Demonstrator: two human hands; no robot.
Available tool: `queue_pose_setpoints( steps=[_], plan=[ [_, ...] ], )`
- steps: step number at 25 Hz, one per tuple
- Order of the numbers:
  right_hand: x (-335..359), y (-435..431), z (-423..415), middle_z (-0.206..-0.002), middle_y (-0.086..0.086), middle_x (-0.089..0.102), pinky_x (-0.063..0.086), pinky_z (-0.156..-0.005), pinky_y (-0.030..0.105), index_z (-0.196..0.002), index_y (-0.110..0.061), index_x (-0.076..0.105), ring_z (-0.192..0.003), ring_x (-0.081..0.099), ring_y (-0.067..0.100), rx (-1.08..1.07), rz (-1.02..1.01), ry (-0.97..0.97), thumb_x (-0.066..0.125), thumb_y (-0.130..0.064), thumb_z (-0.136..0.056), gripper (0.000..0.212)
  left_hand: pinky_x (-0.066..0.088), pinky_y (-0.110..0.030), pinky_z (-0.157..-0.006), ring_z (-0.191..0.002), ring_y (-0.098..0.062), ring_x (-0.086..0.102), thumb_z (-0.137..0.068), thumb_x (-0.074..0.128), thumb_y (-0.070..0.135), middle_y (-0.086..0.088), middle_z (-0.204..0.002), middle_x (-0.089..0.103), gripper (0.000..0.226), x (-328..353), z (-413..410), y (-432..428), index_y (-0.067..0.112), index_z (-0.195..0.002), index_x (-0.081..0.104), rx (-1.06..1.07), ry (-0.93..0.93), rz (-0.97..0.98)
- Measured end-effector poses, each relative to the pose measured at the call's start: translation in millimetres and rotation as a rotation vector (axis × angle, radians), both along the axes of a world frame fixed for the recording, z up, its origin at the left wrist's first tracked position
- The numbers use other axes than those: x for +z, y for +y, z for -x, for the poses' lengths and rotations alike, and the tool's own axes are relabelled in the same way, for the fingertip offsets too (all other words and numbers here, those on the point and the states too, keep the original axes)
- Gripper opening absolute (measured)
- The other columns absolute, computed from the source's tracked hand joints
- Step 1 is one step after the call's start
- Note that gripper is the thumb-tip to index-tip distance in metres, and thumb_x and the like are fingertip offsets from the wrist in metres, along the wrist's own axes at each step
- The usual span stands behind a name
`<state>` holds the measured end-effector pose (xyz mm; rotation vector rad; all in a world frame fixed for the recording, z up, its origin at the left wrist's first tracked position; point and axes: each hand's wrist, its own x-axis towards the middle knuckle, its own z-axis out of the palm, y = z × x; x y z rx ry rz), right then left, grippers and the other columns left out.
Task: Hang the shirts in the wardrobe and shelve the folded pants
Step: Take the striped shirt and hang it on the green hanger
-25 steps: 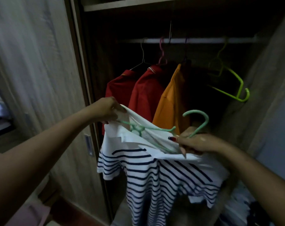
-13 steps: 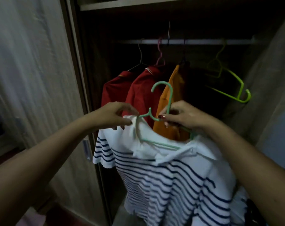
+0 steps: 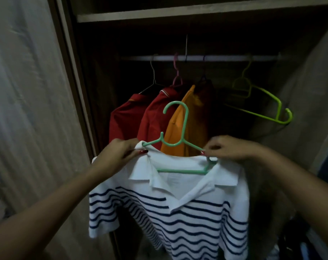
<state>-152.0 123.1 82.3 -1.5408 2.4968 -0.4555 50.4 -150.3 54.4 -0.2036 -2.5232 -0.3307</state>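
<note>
A white polo shirt with navy stripes point(image 3: 178, 212) hangs on a mint green hanger point(image 3: 180, 143) in front of the open wardrobe. My left hand point(image 3: 120, 152) pinches the shirt's left shoulder at the hanger's arm. My right hand point(image 3: 229, 149) grips the right shoulder and the hanger's right end. The hanger's hook points up, below the rail point(image 3: 197, 58). Two red shirts point(image 3: 140, 117) and an orange shirt point(image 3: 185, 121) hang on the rail behind. No folded pants are visible.
An empty lime green hanger point(image 3: 262, 107) hangs at the rail's right end. A wooden shelf point(image 3: 178, 14) runs above the rail. The wardrobe door panel point(image 3: 28, 109) stands at the left. Dark clothes lie low at the right point(image 3: 291, 241).
The hanger has turned upright and sits inside the collar. My hands have spread apart to the shirt's two shoulders, and the shirt now hangs flat facing me.
</note>
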Motion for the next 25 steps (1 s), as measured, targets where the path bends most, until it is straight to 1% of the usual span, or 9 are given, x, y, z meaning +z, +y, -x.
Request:
queue_pose_setpoints(
  steps=[2, 5, 6, 9, 11, 14, 18, 23, 25],
  plan=[
    [-7, 11, 9, -0.071, -0.007, 0.061, 0.043, -0.065, 0.036, -0.07, -0.022, 0.068, -0.067, 0.055, 0.009, -0.052, -0.066, -0.101, 0.056, -0.071, -0.071, 0.051, 0.04, -0.022, -0.051, -0.054, 0.003, 0.053, -0.089, 0.037, 0.063, 0.018, -0.056, 0.051, 0.043, 1, 2, -15, 0.026, -0.083, 0.058, 0.051, 0.023, 0.036],
    [-12, 10, 9, -0.081, -0.008, 0.067, 0.052, -0.078, 0.04, -0.076, -0.033, 0.073, -0.08, 0.063, 0.008, 0.01, 0.088, 0.006, 0.07, -0.034, -0.081, 0.006, 0.044, -0.033, -0.049, -0.052, -0.005, 0.055, -0.088, 0.035, 0.065, 0.007, -0.057, 0.057, 0.044, 0, 8, -31, 0.027, -0.084, 0.058, 0.11, 0.035, 0.138],
    [-11, 9, 10, -0.084, -0.006, 0.067, 0.052, -0.08, 0.041, -0.08, -0.028, 0.074, -0.082, 0.064, 0.009, 0.002, 0.164, 0.075, 0.071, -0.026, -0.081, 0.005, 0.044, -0.033, -0.048, -0.052, -0.01, 0.056, -0.088, 0.035, 0.063, 0.005, -0.058, 0.058, 0.042, 1, 8, -33, 0.028, -0.085, 0.057, 0.136, 0.037, 0.167],
    [-6, 11, 2, -0.086, -0.005, 0.065, 0.052, -0.074, 0.028, -0.087, -0.026, 0.073, -0.082, 0.064, 0.008, -0.042, 0.447, 0.107, 0.068, -0.031, -0.083, 0.009, 0.045, -0.034, -0.048, -0.056, -0.023, 0.059, -0.09, 0.04, 0.051, 0.005, -0.059, 0.053, 0.026, 9, 8, -41, 0.028, -0.087, 0.052, 0.223, 0.076, 0.237],
    [-5, 13, -8, -0.087, -0.003, 0.064, 0.046, -0.071, 0.015, -0.09, -0.019, 0.075, -0.082, 0.062, 0.006, -0.017, 0.586, 0.109, 0.059, -0.046, -0.085, 0.032, 0.044, -0.033, -0.049, -0.058, -0.027, 0.059, -0.089, 0.042, 0.047, 0.009, -0.058, 0.045, 0.022, 16, 8, -41, 0.028, -0.087, 0.051, 0.272, 0.101, 0.265],
    [5, 17, -20, -0.101, 0.007, 0.063, 0.044, -0.082, 0.015, -0.099, -0.011, 0.074, -0.093, 0.061, 0.006, -0.041, 0.708, -0.043, 0.044, -0.031, -0.096, 0.036, 0.042, -0.033, -0.048, -0.055, -0.023, 0.056, -0.092, 0.041, 0.049, 0.009, -0.059, 0.049, 0.028, 24, 13, -33, 0.024, -0.084, 0.052, 0.234, 0.172, 0.245],
    [28, 44, -19, -0.123, 0.001, 0.063, 0.046, -0.099, 0.026, -0.123, -0.016, 0.06, -0.117, 0.057, 0.01, 0.0, 0.409, -0.099, 0.056, -0.048, -0.087, 0.049, 0.04, -0.034, -0.048, -0.054, -0.016, 0.049, -0.092, 0.042, 0.048, 0.008, -0.06, 0.051, 0.027, 38, 25, -23, 0.025, -0.084, 0.051, 0.12, 0.271, 0.131],
    [52, 91, -29, -0.107, 0.011, 0.068, 0.052, -0.082, 0.025, -0.108, -0.001, 0.062, -0.1, 0.063, 0.017, 0.035, 0.325, -0.56, 0.063, -0.004, -0.083, 0.025, 0.046, -0.039, -0.055, -0.058, -0.005, 0.056, -0.089, 0.038, 0.059, 0.007, -0.064, 0.06, 0.043, 45, 69, -4, 0.023, -0.09, 0.062, -0.135, 0.123, -0.015],
    [55, 105, -28, -0.097, 0.011, 0.069, 0.054, -0.074, 0.025, -0.1, -0.004, 0.066, -0.09, 0.065, 0.019, -0.052, 0.381, -0.686, 0.061, -0.003, -0.075, 0.025, 0.046, -0.036, -0.059, -0.063, -0.003, 0.055, -0.09, 0.037, 0.058, 0.01, -0.066, 0.058, 0.043, 41, 94, 14, 0.023, -0.091, 0.061, -0.228, 0.068, 0.006]
  ],
)
